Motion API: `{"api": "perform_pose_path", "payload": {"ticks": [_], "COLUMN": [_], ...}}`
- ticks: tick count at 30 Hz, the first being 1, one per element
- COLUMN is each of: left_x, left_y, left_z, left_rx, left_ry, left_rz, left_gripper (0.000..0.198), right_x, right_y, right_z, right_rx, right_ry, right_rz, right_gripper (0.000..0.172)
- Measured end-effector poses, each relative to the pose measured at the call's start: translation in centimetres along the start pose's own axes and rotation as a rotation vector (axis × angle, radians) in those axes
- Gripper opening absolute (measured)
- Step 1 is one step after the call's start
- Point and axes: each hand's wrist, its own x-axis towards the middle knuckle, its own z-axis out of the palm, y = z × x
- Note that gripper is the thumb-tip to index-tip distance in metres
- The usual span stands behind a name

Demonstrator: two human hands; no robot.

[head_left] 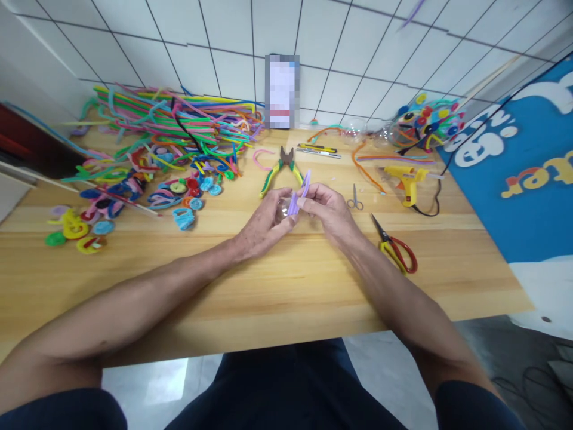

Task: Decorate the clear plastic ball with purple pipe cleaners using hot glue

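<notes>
A purple pipe cleaner is bent into folds between my two hands, over the middle of the table. My left hand is closed around a small clear round object and the lower folds of the purple strand. Thumb and fingers of my right hand pinch the same strand from the right side, where a loop sticks up. Just behind the hands lie pliers with green and yellow handles, their jaws pointing away from me.
Colourful pipe cleaners and small shaped pieces cover the left side. A phone leans on the tiled wall. Rightward are small scissors, red-and-yellow-handled scissors, a yellow glue gun and a craft knife.
</notes>
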Motion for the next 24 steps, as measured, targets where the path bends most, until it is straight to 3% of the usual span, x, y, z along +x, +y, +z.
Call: {"api": "perform_pose_path", "payload": {"ticks": [11,20,24], "left_x": [0.11,0.01,-0.07], "left_y": [-0.38,0.56,0.50], "left_z": [-0.03,0.07,0.05], "left_rx": [0.030,-0.032,-0.037], "left_ry": [0.010,0.001,-0.010], "left_rz": [0.107,-0.018,-0.020], "left_gripper": [0.054,0.047,0.053], "right_x": [0.20,0.01,0.22], "right_y": [0.03,0.01,0.00], "right_z": [-0.06,0.09,-0.11], "right_rx": [0.010,-0.009,-0.002], "right_ry": [0.008,-0.007,0.016], "right_rz": [0.009,-0.008,0.021], "right_gripper": [0.044,0.045,0.045]}}
